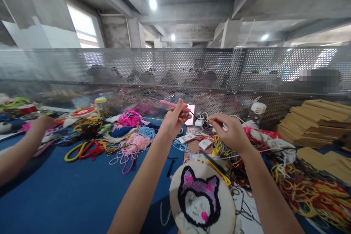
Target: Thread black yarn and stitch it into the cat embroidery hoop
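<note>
While the left hand (173,119) grips a slim pink punch needle (175,105), the right hand (229,131) pinches dark yarn (197,117) above a round tufted cat hoop (202,199).

left hand (173,120): bare, no glove, no ring or watch visible | right hand (229,131): bare, no glove, no ring visible | forearms: both bare up to the frame edge at 6 o'clock, no sleeve, cuff or wristband in view | nails: short, unpainted as far as can be told
</note>
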Demonstrator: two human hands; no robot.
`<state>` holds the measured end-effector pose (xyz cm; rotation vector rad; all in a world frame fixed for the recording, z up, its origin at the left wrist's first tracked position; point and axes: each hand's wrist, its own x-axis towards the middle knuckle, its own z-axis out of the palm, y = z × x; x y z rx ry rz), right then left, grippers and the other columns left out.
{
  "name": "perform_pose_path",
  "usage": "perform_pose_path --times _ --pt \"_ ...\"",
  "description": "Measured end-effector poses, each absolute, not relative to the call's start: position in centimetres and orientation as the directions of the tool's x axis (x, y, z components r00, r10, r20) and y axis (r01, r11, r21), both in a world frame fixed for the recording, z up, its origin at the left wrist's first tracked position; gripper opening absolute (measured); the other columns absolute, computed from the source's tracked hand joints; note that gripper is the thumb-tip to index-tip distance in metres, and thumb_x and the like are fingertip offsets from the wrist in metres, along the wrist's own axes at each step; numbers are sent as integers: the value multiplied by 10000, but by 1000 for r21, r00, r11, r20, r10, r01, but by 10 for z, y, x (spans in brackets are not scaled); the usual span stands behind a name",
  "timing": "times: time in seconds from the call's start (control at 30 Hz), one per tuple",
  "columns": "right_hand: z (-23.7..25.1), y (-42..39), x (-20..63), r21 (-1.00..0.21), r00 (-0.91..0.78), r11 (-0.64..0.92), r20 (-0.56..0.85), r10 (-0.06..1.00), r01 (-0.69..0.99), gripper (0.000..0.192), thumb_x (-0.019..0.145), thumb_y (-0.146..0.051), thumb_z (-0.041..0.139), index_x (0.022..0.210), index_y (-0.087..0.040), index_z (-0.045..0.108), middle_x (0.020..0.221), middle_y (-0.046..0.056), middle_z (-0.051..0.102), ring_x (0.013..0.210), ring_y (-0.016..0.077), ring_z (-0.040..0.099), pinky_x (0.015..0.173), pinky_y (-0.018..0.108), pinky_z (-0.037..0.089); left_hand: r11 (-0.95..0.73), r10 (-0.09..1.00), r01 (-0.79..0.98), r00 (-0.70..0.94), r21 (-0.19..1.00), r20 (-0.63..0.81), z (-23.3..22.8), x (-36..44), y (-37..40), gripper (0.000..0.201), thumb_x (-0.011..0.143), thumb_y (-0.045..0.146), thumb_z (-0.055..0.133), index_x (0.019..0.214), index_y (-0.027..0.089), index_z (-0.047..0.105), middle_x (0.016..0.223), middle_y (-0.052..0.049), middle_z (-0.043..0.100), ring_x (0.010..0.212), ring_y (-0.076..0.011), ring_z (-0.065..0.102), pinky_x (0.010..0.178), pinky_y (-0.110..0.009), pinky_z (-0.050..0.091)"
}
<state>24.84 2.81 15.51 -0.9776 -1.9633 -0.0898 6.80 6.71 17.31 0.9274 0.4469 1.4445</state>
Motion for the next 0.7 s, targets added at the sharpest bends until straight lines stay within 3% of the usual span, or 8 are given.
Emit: perform_pose_path --times 0.17,0.33,0.7 --pt "156 28 251 -315 -244 675 764 598 667 158 833 -191 457 779 -189 606 774 46 651 727 180 576 676 280 406 -221 920 -613 127 758 370 170 67 67 234 665 338 706 747 122 672 645 -12 606 608 -84 556 705 -279 486" --pt "159 26 249 -327 -231 682 772 592 655 155 833 -189 455 762 -187 593 734 29 629 693 160 552 658 261 393 -353 901 -471 63 808 430 166 69 65 224 680 339 687 783 142 703 703 -35 641 622 -89 549 645 -242 460" --pt "162 23 244 -473 -155 652 727 669 593 157 825 -224 464 720 -180 572 630 -5 559 592 129 497 577 229 366 -339 880 -396 187 853 437 163 75 61 233 698 343 671 838 162 715 766 -46 665 584 -74 497 595 -222 409"
